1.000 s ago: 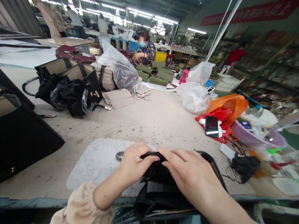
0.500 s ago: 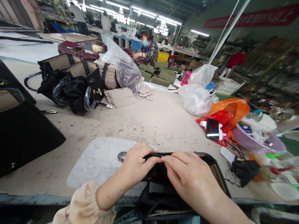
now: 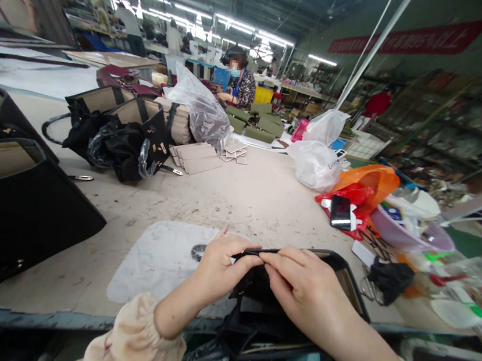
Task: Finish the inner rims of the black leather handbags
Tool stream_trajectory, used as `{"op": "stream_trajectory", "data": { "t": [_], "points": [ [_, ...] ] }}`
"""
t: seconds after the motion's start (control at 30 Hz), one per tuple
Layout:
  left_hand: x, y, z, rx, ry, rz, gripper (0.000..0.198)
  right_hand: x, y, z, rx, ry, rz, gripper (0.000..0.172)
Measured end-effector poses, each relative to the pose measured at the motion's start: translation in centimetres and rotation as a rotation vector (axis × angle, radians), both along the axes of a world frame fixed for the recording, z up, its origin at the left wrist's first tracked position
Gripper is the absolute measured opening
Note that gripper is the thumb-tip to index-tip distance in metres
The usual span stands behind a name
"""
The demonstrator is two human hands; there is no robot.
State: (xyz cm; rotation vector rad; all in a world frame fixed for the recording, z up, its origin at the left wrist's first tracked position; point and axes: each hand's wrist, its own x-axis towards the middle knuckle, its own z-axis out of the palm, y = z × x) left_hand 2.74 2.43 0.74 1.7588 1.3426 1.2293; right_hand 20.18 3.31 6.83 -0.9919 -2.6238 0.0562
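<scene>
Over near edge of tan flat worktable (image 3: 243, 195): black leather-look open-topped bag (image 3: 269, 327), top edge pinched by L hand (image 3: 220, 263) & R hand (image 3: 309, 285), fingertips close tog. Risk: uneven pressure may crease edge; thumb slip could free it.

the left hand (image 3: 222, 265) and the right hand (image 3: 309, 287) are pinching a black bag (image 3: 271, 325) by its edge, while a phone (image 3: 341, 210) is lying on a red bag (image 3: 359, 196) to the right.

black bag (image 3: 267, 324), open, edge pinched
</scene>
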Motion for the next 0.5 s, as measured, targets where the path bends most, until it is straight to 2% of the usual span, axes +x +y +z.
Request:
{"op": "stream_trajectory", "data": {
  "t": [0.17,0.5],
  "points": [
    [-0.07,0.07,-0.11,0.009,-0.013,-0.013,0.014,-0.13,0.24,-0.03,-0.113,0.103,-0.049,0.023],
    [0.53,0.38,-0.33,0.120,0.052,0.024,0.015,0.09,0.42,-0.02,-0.136,0.130,-0.095,0.022]
  ]
}}
